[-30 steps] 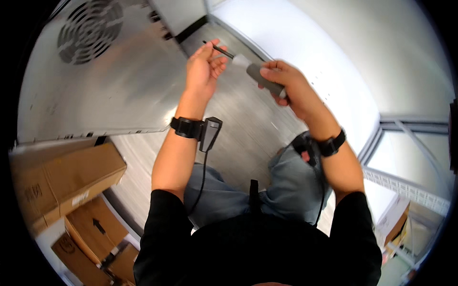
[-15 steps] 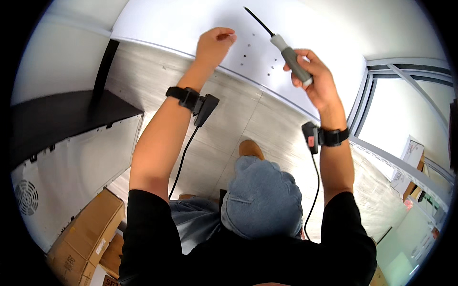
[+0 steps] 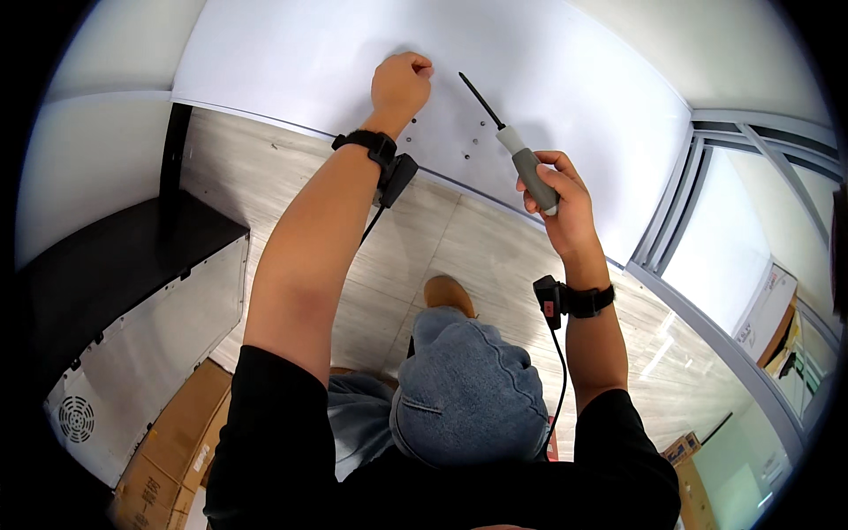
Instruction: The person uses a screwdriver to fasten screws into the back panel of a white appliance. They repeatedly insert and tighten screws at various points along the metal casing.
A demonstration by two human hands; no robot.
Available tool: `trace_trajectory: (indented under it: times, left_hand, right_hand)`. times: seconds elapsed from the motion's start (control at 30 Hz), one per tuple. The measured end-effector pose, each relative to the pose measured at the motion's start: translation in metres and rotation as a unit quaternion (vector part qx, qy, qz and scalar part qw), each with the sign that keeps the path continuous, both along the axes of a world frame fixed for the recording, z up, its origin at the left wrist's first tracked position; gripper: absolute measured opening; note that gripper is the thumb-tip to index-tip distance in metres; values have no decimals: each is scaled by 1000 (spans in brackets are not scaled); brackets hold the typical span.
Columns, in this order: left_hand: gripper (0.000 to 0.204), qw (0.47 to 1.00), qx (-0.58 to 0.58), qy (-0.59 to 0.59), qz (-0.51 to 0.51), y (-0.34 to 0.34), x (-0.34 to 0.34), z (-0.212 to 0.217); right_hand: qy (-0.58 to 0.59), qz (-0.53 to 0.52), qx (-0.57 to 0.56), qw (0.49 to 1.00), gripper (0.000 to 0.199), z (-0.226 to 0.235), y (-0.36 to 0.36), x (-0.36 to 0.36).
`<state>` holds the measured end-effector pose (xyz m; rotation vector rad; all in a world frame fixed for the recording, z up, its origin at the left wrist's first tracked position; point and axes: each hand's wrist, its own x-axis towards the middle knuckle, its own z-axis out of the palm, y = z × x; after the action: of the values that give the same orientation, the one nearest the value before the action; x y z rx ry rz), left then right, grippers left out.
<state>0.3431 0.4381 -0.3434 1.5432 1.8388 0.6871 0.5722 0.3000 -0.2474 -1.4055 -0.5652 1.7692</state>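
White panel (image 3: pixel 565 79), left hand (image 3: pixel 399 84) pinching perhaps a screw, right grip (image 3: pixel 561 190) holding screwdriver (image 3: pixel 517 150).

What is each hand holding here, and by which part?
The right hand grips a screwdriver by its grey handle. The left hand is pinched closed against the white panel; what it holds cannot be told.

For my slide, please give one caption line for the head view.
Left hand pressed against a white panel near small holes, right hand gripping a grey-handled screwdriver.
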Motion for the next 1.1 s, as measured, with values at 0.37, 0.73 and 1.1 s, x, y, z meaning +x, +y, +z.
trace_trajectory:
  times: [0.37,0.73,1.1]
  left_hand:
    - [13,744,-121,-621,217,-80,-76,76]
    - [15,657,98,-674,325,-266,-165,140]
    - [13,659,241,-636,322,-379,-180,196]
  right_hand:
    - [13,183,38,982,20,11,25,-51]
    - [-10,476,96,874,20,87,4,-158]
    - [-8,574,132,808,20,174,-50,-217]
